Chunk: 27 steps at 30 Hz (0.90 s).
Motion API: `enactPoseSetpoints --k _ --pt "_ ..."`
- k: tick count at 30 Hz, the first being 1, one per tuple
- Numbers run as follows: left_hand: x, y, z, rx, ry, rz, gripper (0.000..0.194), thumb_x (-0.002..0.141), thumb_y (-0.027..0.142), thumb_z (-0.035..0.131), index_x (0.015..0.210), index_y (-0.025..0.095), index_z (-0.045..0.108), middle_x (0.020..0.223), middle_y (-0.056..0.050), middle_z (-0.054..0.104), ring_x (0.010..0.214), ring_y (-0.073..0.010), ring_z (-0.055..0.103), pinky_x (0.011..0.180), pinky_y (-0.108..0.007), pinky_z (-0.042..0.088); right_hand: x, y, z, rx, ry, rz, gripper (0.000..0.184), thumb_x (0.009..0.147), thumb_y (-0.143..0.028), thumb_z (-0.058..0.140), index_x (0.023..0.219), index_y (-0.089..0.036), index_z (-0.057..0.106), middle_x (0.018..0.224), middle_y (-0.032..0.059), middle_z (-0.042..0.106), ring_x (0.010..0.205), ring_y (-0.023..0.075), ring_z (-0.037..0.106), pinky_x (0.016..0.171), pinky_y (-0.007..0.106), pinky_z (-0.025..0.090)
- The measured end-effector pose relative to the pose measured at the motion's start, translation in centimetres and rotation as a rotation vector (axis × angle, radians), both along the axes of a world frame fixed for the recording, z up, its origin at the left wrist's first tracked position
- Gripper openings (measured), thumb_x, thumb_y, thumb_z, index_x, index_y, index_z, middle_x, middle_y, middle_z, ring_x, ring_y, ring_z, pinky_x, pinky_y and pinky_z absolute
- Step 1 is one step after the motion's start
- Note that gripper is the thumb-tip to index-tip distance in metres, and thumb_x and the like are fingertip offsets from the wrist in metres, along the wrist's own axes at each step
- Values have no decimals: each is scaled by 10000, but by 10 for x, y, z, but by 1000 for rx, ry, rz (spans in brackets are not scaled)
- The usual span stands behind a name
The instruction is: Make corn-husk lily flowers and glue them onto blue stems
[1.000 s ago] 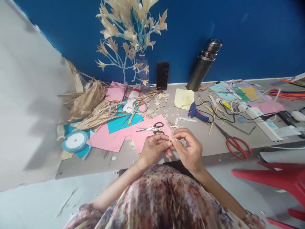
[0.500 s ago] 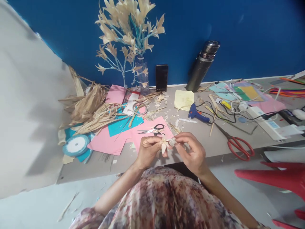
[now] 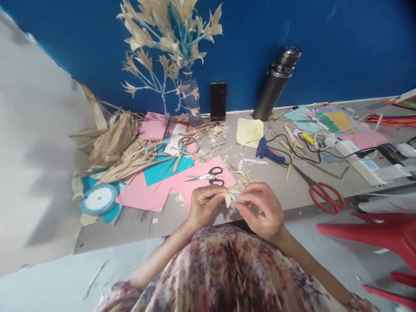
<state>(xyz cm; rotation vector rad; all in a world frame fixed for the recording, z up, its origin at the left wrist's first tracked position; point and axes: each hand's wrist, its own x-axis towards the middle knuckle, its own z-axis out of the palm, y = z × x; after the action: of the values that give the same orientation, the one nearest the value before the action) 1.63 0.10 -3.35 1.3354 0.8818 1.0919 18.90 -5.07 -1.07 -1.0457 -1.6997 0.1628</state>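
Note:
My left hand (image 3: 206,207) pinches a small cream flower (image 3: 229,198) between thumb and fingertips, its pointed petals facing down and to the right. Close by on the right, my right hand (image 3: 264,211) has its thumb and fingers parted, with nothing visible between them; I cannot tell whether a fingertip brushes a petal. Just beyond the hands, black-handled scissors (image 3: 208,175) lie on pink paper (image 3: 185,184). Pale scraps (image 3: 242,177) are scattered beside them. Similar cream flowers on blue stems (image 3: 165,43) stand in a clear bottle (image 3: 189,93) at the back.
Dried husks (image 3: 113,143) and a blue ribbon roll (image 3: 98,199) are on the left. A phone (image 3: 218,102) and a flask (image 3: 276,84) lean against the wall. To the right lie a glue gun (image 3: 269,151), red-handled scissors (image 3: 325,195) and a power strip (image 3: 359,162); a red stool (image 3: 373,234) is below.
My right fingers have drawn slightly apart from the flower and spread. The flower has tipped a little in my left hand. The whole view has shifted slightly.

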Motion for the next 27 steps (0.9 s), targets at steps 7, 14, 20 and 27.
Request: enactPoseSetpoints --k 7,14,20,27 --pt "-1 -1 1 -70 -54 -68 226 824 404 779 801 185 829 603 -38 707 542 -156 609 572 -272 499 -2 6 5 48 -53 -27 271 861 -59 686 1031 -264 734 950 70 624 802 184 668 612 290 568" --pt "2 0 -9 -256 -258 -222 244 801 390 805 745 153 797 541 -30 663 486 -135 588 517 -253 474 -5 7 6 31 -25 5 264 868 -45 675 1031 -248 722 964 76 641 825 182 688 666 305 598" --pt "2 4 -13 -341 -281 -134 282 715 422 861 738 159 765 567 -17 680 453 -116 568 465 -236 460 -6 6 5 -3 20 -13 252 871 -73 674 1056 -241 707 969 91 682 875 215 693 648 318 602" --pt "0 5 -4 -322 -258 5 260 696 398 863 743 169 748 583 -3 685 447 -111 559 448 -232 459 -9 9 10 70 -51 -49 235 872 -78 679 1034 -245 714 961 90 678 860 214 692 686 331 600"
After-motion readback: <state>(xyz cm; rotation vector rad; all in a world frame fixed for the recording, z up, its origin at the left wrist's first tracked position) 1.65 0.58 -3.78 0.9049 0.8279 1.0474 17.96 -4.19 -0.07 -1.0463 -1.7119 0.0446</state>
